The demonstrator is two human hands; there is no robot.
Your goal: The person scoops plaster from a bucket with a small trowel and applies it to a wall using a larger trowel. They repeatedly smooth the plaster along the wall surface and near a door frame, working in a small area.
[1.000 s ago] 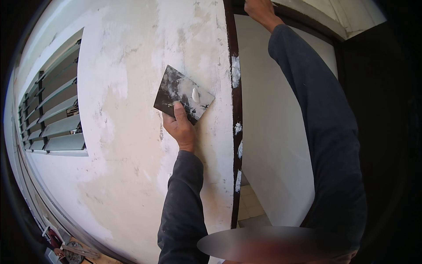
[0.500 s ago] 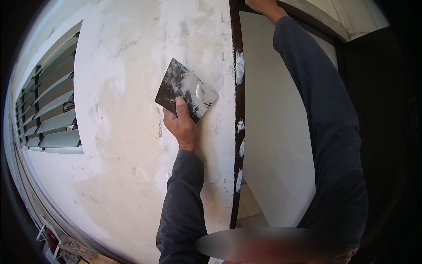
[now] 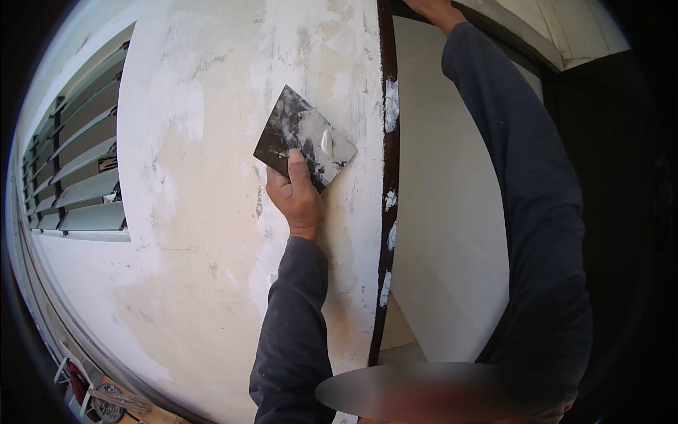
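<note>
My left hand [image 3: 296, 198] grips a dark square plate [image 3: 275, 134] by its lower corner, thumb across its face. White filler smears that face, and a small thick dab of filler [image 3: 326, 143] sits toward its right corner. Behind the plate is a patchy white and cream wall [image 3: 205, 177]; I cannot tell whether the two touch. My right hand [image 3: 436, 14] is raised to the top of the doorway, by the dark frame. The picture's upper edge cuts off its fingers, so what they hold is hidden.
A dark brown door frame [image 3: 389, 155] with white filler patches borders the wall, and a pale panel [image 3: 452, 177] stands inside the doorway. At left is a louvred window [image 3: 88, 162]. Low at the left lie a coiled cable-like bundle [image 3: 109, 403] and a dark red item [image 3: 76, 381].
The view has shifted slightly, so wall edge, plate and both hands sit a little further right. The left hand keeps its grip on the plate; the right stays high at the doorway.
</note>
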